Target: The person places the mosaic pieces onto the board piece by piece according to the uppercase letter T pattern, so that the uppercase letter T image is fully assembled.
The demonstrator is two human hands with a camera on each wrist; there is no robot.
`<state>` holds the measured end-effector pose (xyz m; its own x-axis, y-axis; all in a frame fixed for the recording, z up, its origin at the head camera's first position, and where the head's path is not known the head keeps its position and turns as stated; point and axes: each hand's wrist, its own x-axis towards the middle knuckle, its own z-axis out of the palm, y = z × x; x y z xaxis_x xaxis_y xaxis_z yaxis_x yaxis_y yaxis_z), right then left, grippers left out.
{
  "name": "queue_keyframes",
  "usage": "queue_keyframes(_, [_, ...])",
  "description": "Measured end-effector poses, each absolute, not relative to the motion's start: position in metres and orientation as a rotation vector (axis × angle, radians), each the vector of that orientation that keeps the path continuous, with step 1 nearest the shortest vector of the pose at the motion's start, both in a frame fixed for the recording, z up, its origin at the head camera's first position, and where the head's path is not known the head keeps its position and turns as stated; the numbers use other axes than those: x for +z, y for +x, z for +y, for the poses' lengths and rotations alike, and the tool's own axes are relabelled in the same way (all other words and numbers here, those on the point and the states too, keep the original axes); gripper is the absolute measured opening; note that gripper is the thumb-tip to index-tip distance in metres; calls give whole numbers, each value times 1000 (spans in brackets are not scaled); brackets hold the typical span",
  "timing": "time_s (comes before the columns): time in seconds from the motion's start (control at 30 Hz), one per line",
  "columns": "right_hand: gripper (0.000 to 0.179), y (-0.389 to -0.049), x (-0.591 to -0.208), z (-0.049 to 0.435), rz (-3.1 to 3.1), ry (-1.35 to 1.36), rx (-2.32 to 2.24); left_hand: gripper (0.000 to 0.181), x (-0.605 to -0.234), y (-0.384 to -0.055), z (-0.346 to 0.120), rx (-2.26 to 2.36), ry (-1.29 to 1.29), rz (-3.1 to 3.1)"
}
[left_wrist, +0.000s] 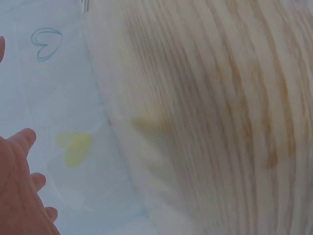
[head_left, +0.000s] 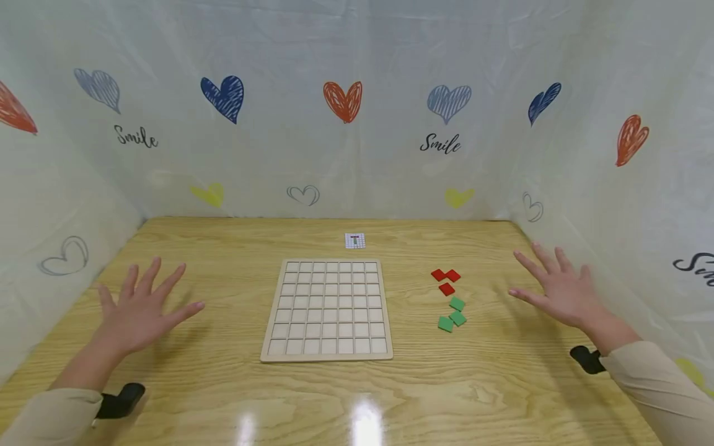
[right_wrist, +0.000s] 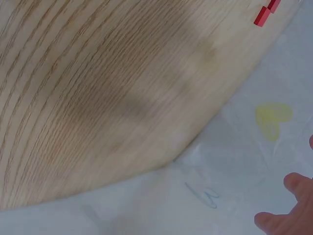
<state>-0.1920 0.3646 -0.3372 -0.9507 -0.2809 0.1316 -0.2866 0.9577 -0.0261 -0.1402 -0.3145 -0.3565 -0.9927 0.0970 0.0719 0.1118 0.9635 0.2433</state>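
In the head view a wooden grid board (head_left: 330,310) with rows of square cells lies mid-table. To its right sit three red square tiles (head_left: 447,289) and, nearer me, three green square tiles (head_left: 457,318). My left hand (head_left: 136,316) hovers with fingers spread over the table's left side, apart from the board. On the other side my right hand (head_left: 566,291), fingers also spread, hovers right of the tiles and touches nothing. Fingers of the left hand (left_wrist: 19,186) show in the left wrist view; the right wrist view catches part of the right hand (right_wrist: 293,210).
Behind the board lies a small card (head_left: 354,240) printed with a grid and a coloured T shape. White curtains (head_left: 390,173) with hearts and "Smile" lettering enclose the wooden table (head_left: 223,384) at the back and both sides. Each wrist wears a black device (head_left: 121,401).
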Motion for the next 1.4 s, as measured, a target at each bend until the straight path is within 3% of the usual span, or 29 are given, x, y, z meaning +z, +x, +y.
queue_keyframes(0.33, [79,-196,-347,358,-2956,513,329,90,-365,-141,-299,-791,-223,-2911])
queue_keyframes(0.83, [80,-207,-359,342,-2891,572,841,92,-368,-141,-267,-1376,-19,-2916])
queue_keyframes(1.4, [68,-221,-370,338,-2894,612,885,59,-377,-157,-244,-1367,-196,-2951])
